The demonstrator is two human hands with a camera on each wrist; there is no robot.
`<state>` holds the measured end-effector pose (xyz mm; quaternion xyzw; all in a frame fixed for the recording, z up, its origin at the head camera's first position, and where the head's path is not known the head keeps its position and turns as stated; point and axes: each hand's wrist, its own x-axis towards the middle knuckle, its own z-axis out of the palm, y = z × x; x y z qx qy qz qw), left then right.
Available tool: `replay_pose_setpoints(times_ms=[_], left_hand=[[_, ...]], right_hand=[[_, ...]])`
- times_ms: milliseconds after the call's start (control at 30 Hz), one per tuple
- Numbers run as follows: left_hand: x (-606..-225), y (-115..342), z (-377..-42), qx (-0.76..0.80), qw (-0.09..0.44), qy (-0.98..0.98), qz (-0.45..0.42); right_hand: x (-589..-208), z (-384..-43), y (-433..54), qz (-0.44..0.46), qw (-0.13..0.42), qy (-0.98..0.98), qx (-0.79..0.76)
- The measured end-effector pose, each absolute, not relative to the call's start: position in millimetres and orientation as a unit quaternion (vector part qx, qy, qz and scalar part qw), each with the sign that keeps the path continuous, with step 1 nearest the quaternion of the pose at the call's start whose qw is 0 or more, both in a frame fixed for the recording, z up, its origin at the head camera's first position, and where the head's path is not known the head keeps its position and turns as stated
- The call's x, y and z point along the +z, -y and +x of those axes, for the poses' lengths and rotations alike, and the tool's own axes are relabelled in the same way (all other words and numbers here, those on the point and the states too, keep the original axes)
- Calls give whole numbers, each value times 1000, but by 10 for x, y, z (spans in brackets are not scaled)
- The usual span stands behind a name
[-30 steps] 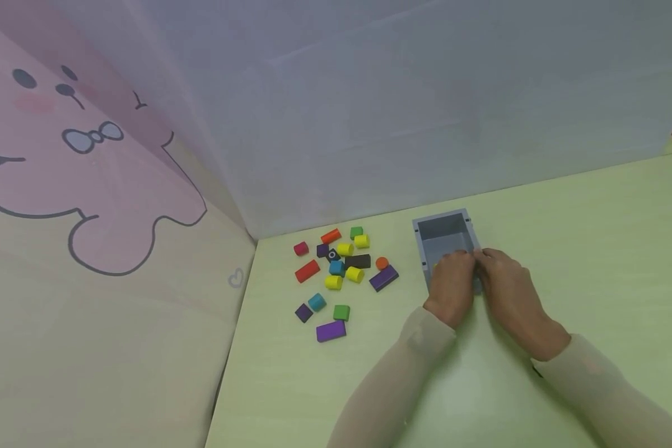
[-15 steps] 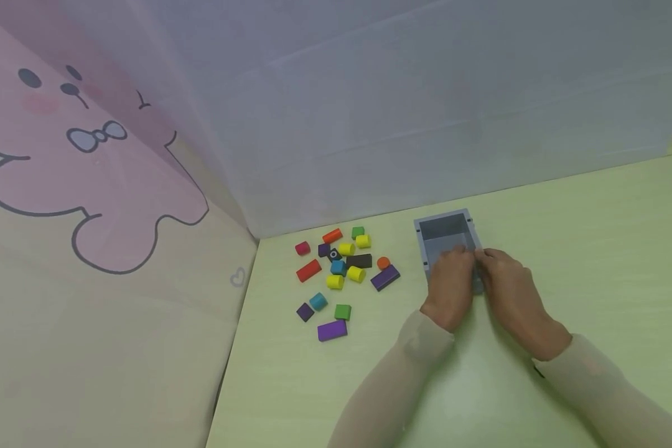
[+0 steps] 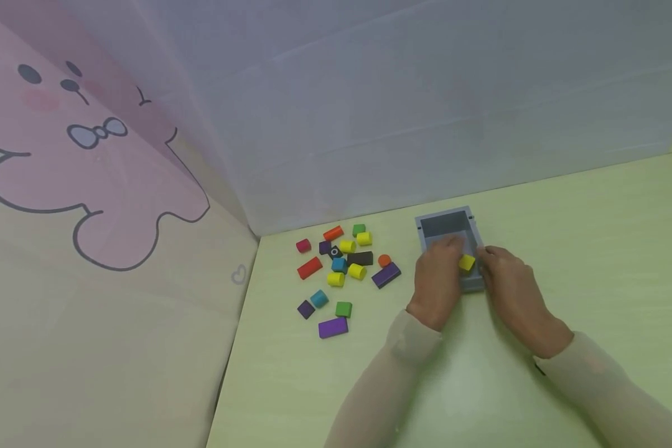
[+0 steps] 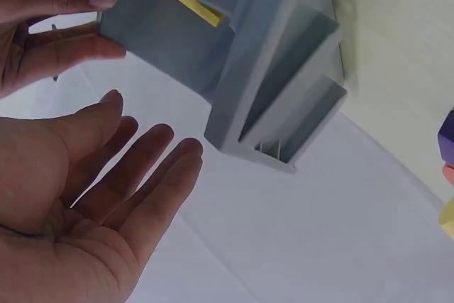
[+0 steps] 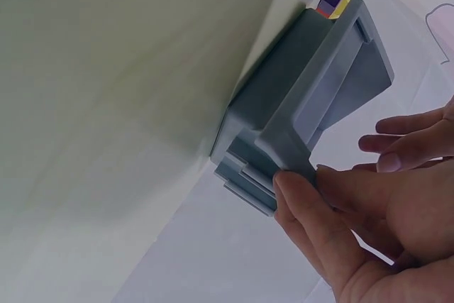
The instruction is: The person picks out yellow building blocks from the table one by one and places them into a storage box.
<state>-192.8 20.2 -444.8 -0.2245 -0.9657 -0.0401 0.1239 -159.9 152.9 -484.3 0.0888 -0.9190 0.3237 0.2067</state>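
Note:
A grey rectangular box (image 3: 447, 225) stands on the table, its top uncovered. Inside it, near its right wall, a yellow block (image 3: 467, 262) shows. My right hand (image 3: 512, 292) pinches the near right rim between thumb and fingers, which the right wrist view shows clearly. Over the box's left side is my left hand (image 3: 438, 280). In the left wrist view that left hand (image 4: 106, 204) has loosely bent fingers with nothing between them, apart from the box. Narrow slots (image 4: 298, 97) run along one outer end of the box.
Several coloured blocks lie scattered left of the box, among them a purple block (image 3: 386, 275), an orange disc (image 3: 384, 261), a red cylinder (image 3: 310, 267) and a green block (image 3: 344, 309). A pale curtain wall (image 3: 369, 124) rises behind the table. Another printed with a pink bear stands left.
My left hand has shifted left, away from my right hand. The yellow block now shows in the box between them. My right hand stays at the rim.

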Motion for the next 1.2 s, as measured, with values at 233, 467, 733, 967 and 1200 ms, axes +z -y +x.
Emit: replay_pose_setpoints(times_ms=[233, 467, 733, 967, 1200], left_hand=[[-4404, -23, -1956, -80, 131, 966, -209], [-4350, 163, -2006, -140, 128, 967, -171], [-4358, 329, -2063, -177, 100, 972, -114], [-4385, 451, -2104, -194, 89, 974, -80], [-4431, 602, -2137, -211, 86, 972, -58]], right_hand=[[-4827, -1599, -1525, 89, 211, 917, 327], [-4828, -1587, -1530, 91, 209, 914, 335], [-4837, -1592, -1529, 89, 202, 916, 333], [-4827, -1592, -1528, 83, 196, 919, 331], [-4825, -1590, -1522, 80, 192, 920, 333]])
